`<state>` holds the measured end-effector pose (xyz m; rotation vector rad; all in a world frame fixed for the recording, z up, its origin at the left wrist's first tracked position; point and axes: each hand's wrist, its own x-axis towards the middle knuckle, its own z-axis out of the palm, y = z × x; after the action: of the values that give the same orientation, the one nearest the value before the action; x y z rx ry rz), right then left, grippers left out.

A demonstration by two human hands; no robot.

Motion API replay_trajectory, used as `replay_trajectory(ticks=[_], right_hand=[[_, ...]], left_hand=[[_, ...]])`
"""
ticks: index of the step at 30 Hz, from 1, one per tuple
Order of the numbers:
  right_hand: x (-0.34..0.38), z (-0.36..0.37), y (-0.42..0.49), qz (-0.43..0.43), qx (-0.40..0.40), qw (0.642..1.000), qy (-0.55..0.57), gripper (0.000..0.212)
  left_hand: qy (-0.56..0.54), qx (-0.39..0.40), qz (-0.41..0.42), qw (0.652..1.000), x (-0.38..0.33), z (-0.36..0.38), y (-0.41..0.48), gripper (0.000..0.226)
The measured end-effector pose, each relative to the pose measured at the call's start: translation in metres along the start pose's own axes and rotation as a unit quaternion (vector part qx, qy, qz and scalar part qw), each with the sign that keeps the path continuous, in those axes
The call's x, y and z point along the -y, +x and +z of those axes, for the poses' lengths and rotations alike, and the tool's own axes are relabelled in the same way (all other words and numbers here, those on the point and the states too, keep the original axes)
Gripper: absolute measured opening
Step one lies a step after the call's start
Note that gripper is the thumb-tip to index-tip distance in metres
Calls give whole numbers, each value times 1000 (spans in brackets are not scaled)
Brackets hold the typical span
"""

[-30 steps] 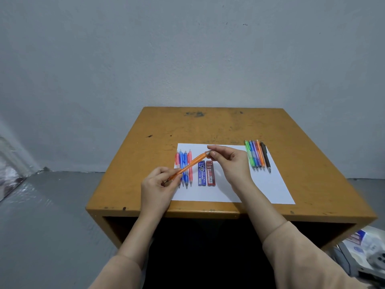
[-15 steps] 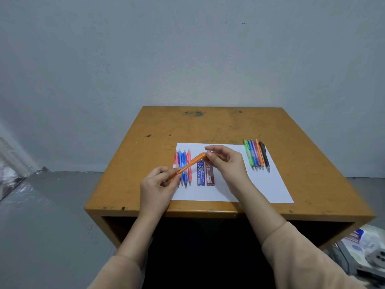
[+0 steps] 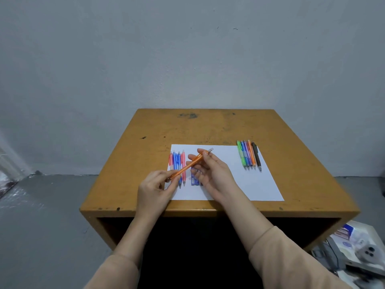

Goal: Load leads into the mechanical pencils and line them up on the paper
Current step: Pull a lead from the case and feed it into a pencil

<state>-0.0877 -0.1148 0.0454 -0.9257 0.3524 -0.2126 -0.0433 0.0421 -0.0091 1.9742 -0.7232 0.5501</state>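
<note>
An orange mechanical pencil is held slantwise above the white paper. My left hand pinches its tip end, and my right hand wraps around its upper part just below the clear cap. Under the pencil, several pink and blue mechanical pencils lie side by side at the paper's left edge. A blue lead case lies beside them, partly hidden by my right hand. A second row of several pencils, green to black, lies at the paper's upper right.
The paper rests on a worn wooden desk against a grey wall. Boxes and clutter sit on the floor at the lower right, beside the desk.
My right hand has shifted from pinching the pencil's cap end to gripping the barrel lower down, leaving the clear cap exposed. It covers more of the lead cases.
</note>
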Motion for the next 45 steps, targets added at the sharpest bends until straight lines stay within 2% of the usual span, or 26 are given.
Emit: replay_trajectory(ticks=[3,6,8,10,12,16,20,22,24,30,38,45], right_hand=[[6,-3,-1,-12,2,999,37,21],[15,-6,-1,-7,-4,995,98,23],[20,-7,-1,-4,3,990,138,23],[24,-9,-2,-5,12,986,169,24],[27,-13,-2,-12,14,980,197,26],[38,-23,2,-15,32,968,249,43],[46,-32,8,-18,26,957,290,59],[47,-37,12,-19,17,951,308,62],[45,-41,15,-19,3,948,319,64],[35,-46,19,-27,-32,934,356,63],[25,-47,27,-31,-76,922,378,58],[24,-45,26,-33,-80,919,385,62]], left_hand=[[17,5,24,1000,-4,1,0,27],[-3,13,26,1000,-12,6,4,18],[-51,44,-26,997,-24,9,5,14],[-129,104,-134,977,-41,12,6,6],[-229,158,-242,930,-56,14,8,3],[-409,170,-406,799,-72,20,13,37],[-518,192,-488,676,-75,22,16,52],[-543,205,-500,643,-75,23,17,57],[-548,214,-504,633,-75,23,18,59],[-542,214,-504,637,-73,25,17,56],[-558,180,-505,633,-66,27,10,56],[-562,170,-498,638,-66,25,9,63]])
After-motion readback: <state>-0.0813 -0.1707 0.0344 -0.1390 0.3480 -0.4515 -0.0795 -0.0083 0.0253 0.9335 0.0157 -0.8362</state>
